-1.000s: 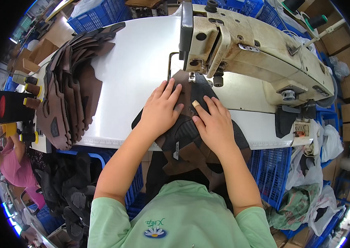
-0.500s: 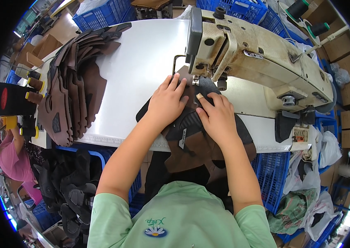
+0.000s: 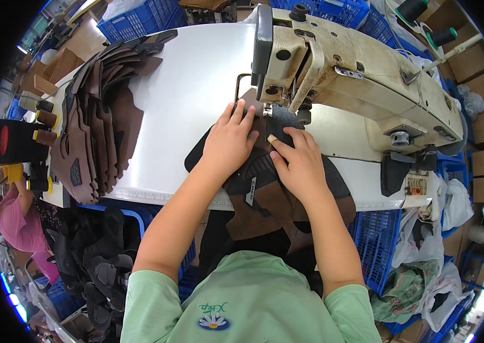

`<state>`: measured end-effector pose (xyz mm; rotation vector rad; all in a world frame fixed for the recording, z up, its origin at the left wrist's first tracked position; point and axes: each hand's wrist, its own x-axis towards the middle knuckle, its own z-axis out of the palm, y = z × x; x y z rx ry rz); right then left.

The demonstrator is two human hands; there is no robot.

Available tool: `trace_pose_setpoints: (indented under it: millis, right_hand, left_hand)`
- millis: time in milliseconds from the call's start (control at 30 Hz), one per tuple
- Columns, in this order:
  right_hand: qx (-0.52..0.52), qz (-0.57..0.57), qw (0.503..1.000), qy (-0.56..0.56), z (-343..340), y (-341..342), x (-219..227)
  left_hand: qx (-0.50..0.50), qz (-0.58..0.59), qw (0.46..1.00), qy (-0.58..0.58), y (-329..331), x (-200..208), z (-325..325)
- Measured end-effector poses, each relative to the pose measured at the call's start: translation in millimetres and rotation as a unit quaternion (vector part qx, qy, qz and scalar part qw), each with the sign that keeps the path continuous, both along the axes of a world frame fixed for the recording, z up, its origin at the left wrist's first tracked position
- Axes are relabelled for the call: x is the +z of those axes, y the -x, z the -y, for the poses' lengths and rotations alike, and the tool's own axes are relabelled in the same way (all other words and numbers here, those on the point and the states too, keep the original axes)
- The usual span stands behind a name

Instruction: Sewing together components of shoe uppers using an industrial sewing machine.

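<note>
An off-white sewing machine (image 3: 342, 71) stands over the white table, its presser foot (image 3: 268, 110) down close to a dark piece. Under it lies a brown and black shoe upper (image 3: 262, 208), flat, with its near part hanging over the table's front edge. My left hand (image 3: 228, 137) rests on the piece just left of the presser foot, fingers stretched forward. On the right side of the piece lies my right hand (image 3: 298, 160), fingers bent and spread, a pale wrap around one fingertip. Both palms hide part of the material.
A stack of brown cut pieces (image 3: 96, 126) lies on the table's left. Thread spools (image 3: 45, 137) stand beyond it. Blue crates (image 3: 376, 246) and plastic bags sit below on the right. Black shoe parts (image 3: 96, 263) fill a crate at lower left. A person in pink (image 3: 22, 220) is farther left.
The whole view has shifted slightly. Both hands stay on the shoe upper in nearly the same place beside the presser foot.
</note>
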<state>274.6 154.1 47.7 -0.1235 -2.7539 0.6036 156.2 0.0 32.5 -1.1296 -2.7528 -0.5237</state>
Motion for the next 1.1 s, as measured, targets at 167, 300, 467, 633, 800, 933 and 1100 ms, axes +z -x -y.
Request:
trace_pose_setpoints:
  millis: [167, 300, 467, 633, 800, 933, 1100]
  right_hand:
    - [0.003, -0.011, 1.000, -0.013, -2.9, 3.5, -2.2]
    - [0.013, -0.018, 1.000, -0.013, -7.8, 8.9, -3.2]
    - [0.005, -0.007, 1.000, -0.029, -9.6, 16.0, -3.1]
    - [0.004, -0.004, 1.000, -0.026, -12.5, 21.7, -3.6]
    - [-0.003, -0.019, 0.999, -0.036, -17.8, 27.6, -5.8]
    - [-0.046, -0.028, 0.996, 0.073, -31.8, 36.7, -14.4]
    - [-0.071, 0.010, 0.993, 0.089, -31.8, 41.1, -10.3]
  left_hand:
    - [-0.004, -0.006, 1.000, -0.002, 6.1, -1.7, -1.4]
    - [0.000, -0.007, 1.000, 0.001, 12.2, -1.8, -4.6]
    - [-0.002, -0.005, 1.000, -0.005, 18.5, 0.2, -8.0]
    - [0.011, -0.013, 1.000, -0.012, 23.2, -1.8, -13.9]
    - [0.017, 0.003, 1.000, -0.014, 27.2, -1.6, -17.0]
    - [0.004, 0.049, 0.998, -0.027, 35.6, 8.1, -13.0]
    - [0.039, 0.067, 0.997, -0.005, 34.2, 15.0, -5.8]
